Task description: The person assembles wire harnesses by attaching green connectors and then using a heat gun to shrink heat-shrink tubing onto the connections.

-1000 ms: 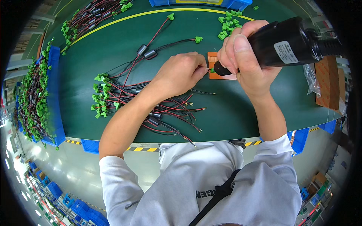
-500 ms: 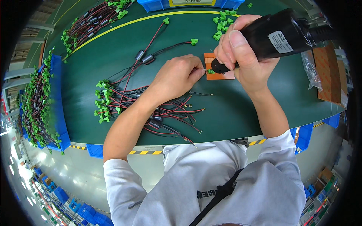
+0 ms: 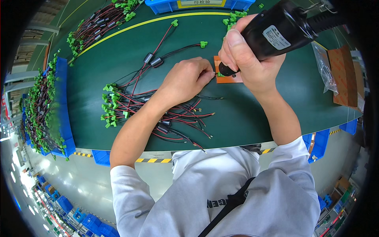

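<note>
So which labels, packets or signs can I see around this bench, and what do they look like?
Sticker: on the black electric screwdriver held in the right hand; pale rectangle with dark print.
Placard: on the blue bin at the far edge; yellow strip with dark characters.
Plastic bag: right of the hand; clear, crumpled.
Cardboard box: far right; brown, open.

Open bench right of the work
Bare green bench (image 3: 276,91) lies open before the bag (image 3: 323,67); loose wires (image 3: 173,118) clutter the left.
</note>
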`<move>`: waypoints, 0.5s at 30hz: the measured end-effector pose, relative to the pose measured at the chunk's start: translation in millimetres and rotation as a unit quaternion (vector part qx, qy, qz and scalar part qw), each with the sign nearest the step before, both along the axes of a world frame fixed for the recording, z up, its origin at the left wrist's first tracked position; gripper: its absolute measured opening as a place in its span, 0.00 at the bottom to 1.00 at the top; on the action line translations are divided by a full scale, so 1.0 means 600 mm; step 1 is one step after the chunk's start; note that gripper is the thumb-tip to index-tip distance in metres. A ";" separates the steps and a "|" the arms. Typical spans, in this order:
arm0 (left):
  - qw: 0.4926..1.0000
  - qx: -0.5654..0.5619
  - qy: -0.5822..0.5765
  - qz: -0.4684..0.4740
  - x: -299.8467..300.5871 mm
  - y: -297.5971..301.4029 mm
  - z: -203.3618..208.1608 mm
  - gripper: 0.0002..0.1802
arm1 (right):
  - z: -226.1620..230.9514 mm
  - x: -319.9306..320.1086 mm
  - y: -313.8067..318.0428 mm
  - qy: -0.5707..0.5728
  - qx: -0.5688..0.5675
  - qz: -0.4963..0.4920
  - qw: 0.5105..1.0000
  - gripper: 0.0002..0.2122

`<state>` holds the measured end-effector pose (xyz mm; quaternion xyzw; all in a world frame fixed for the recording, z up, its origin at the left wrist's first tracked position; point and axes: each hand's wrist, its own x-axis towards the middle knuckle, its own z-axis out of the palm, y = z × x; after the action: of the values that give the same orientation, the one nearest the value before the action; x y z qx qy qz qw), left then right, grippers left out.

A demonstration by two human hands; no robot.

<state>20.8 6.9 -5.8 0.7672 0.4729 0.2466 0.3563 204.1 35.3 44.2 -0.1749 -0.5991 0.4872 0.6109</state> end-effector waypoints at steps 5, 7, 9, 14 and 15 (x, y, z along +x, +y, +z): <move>0.972 -0.232 -0.028 0.033 -0.010 0.006 0.049 0.11 | -0.003 0.009 -0.006 0.077 -0.054 0.002 0.996 0.06; 0.989 -0.061 -0.133 0.019 -0.053 0.010 0.038 0.13 | 0.017 0.037 0.004 0.093 -0.018 0.030 0.995 0.08; 0.999 0.043 0.002 -0.018 -0.106 0.014 0.076 0.19 | 0.037 0.076 0.004 0.103 0.013 0.049 0.993 0.11; 0.988 0.062 0.141 0.000 -0.136 -0.028 0.083 0.25 | 0.033 0.145 0.003 0.087 0.031 -0.038 0.995 0.10; 0.983 0.077 0.165 -0.027 -0.145 -0.027 0.076 0.23 | 0.031 0.153 0.004 0.094 0.038 -0.051 0.994 0.11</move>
<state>-66.4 -9.3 39.9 0.8348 0.4843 0.1424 0.2196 296.0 38.0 62.7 -0.1349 -0.5476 0.4464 0.6948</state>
